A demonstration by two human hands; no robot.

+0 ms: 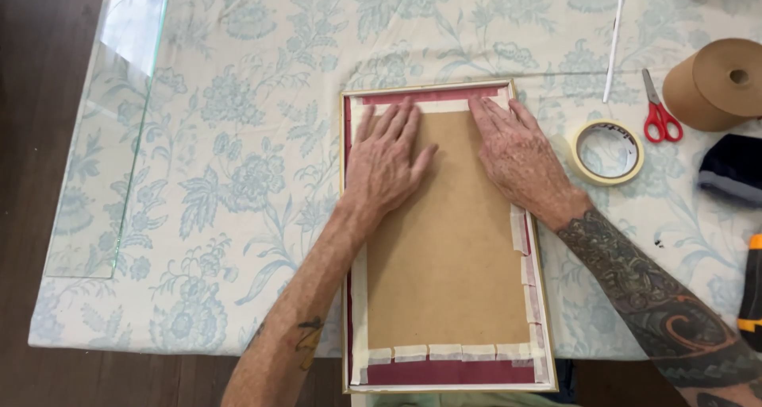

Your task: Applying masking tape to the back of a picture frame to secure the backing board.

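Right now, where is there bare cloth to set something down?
Widest free patch: the cloth between the glass pane and the frame. Crowded on the right, around the tape roll, scissors and brown paper roll.

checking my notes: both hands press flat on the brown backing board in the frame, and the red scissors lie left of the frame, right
Not quite. The head view shows the red scissors to the right of the frame, beside the tape roll. The rest holds: left hand and right hand press flat on the brown backing board.
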